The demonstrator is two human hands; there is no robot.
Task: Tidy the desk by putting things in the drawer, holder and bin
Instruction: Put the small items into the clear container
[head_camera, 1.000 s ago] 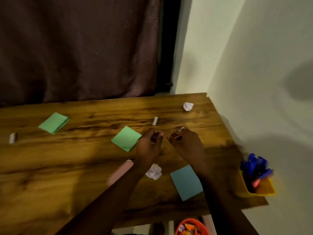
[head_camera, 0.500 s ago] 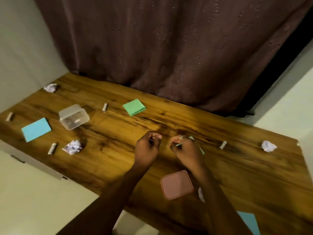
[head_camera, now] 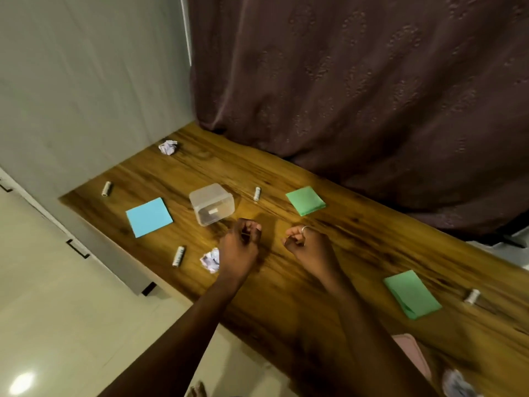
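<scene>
Hands over brown wooden desk [head_camera: 372, 242], both with fingers curled, contents indiscernible: clear open-topped plastic box [head_camera: 211, 203] lies just ahead-left of nearer left hand [head_camera: 240, 249]; right hand [head_camera: 307, 245] sits farther.

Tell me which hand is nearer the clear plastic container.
Left. The left hand is just in front of the clear plastic container, by its near right corner. The right hand is farther off to the container's right.
</scene>
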